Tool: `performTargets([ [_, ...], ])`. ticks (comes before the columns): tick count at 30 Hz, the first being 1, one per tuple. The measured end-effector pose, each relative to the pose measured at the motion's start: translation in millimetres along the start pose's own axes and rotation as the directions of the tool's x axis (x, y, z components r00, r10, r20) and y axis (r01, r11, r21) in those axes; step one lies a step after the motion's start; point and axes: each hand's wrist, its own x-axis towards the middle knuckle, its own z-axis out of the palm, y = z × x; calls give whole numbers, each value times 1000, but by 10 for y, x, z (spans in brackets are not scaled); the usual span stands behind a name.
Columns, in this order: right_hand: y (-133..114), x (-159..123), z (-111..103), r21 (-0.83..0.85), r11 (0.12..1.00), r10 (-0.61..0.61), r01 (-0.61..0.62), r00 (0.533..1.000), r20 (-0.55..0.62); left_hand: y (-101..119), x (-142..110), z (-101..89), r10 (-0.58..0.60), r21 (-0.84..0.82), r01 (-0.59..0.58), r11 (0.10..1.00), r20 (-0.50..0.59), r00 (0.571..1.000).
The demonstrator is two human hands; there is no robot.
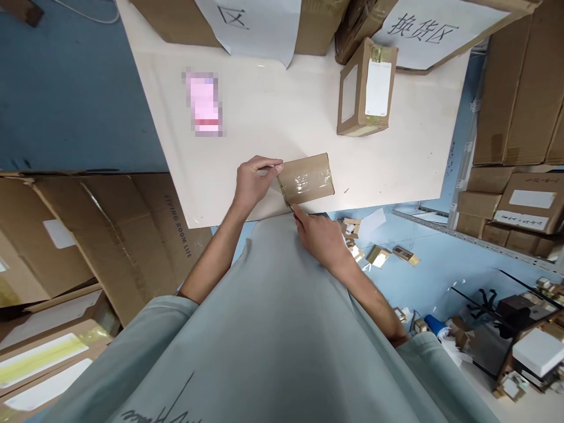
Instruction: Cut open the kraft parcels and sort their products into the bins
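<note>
A small brown cardboard box (308,178) with shiny clear tape across its top lies at the table's near edge, in front of my body. My left hand (257,183) pinches its upper left corner between thumb and fingers. At the lower left corner, my right hand (321,236) is closed around a slim dark tool (291,207). The tool's tip meets the taped left side of the box. Most of the tool is hidden in my fingers, so its exact kind is unclear.
On the white table (273,111) stand a taller labelled carton (368,88) and a blurred pink item (205,104). Large cartons with paper signs (425,30) line the back. Big flat cardboard (127,235) leans at left; opened small boxes (378,256) litter the floor at right.
</note>
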Motion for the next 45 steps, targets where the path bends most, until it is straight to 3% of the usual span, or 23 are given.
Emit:
performTargets([
  [4, 140, 120, -21, 128, 991, -24, 37, 994, -105, 20, 19, -7, -1, 5, 1, 1000, 9, 1000],
  [8, 171, 304, 15, 155, 985, -59, 77, 991, -121, 31, 5, 1, -12, 12, 12, 1000, -7, 1000],
  [16, 197, 263, -12, 93, 982, -169, 167, 986, 12, 84, -54, 69, -46, 75, 51, 996, -60, 997],
  [20, 360, 230, -83, 111, 970, -215, 215, 976, -12, 116, -51, 38, -58, 98, 63, 993, -52, 997],
  [23, 606, 197, -131, 151, 975, -151, 166, 983, -106, 212, -94, 63, -46, 146, 56, 988, -72, 996],
  [27, 1031, 184, -173, 200, 980, 51, -5, 973, -227, 449, -218, 361, 117, 272, -91, 958, -80, 990],
  [30, 1249, 213, -178, 222, 974, 109, -52, 962, -250, 558, -263, 696, 195, 290, -211, 933, 84, 977],
  [33, 1290, 251, -174, 202, 977, 113, -64, 963, -243, 518, -232, 916, 225, 271, -272, 923, 193, 955],
  [39, 1111, 329, -215, 109, 990, 114, -94, 975, -191, 273, -156, 934, 304, 254, -351, 901, 208, 930],
  [45, 941, 347, -309, 55, 987, 160, -153, 971, -178, 91, -137, 971, 457, 296, -507, 809, 225, 860],
])
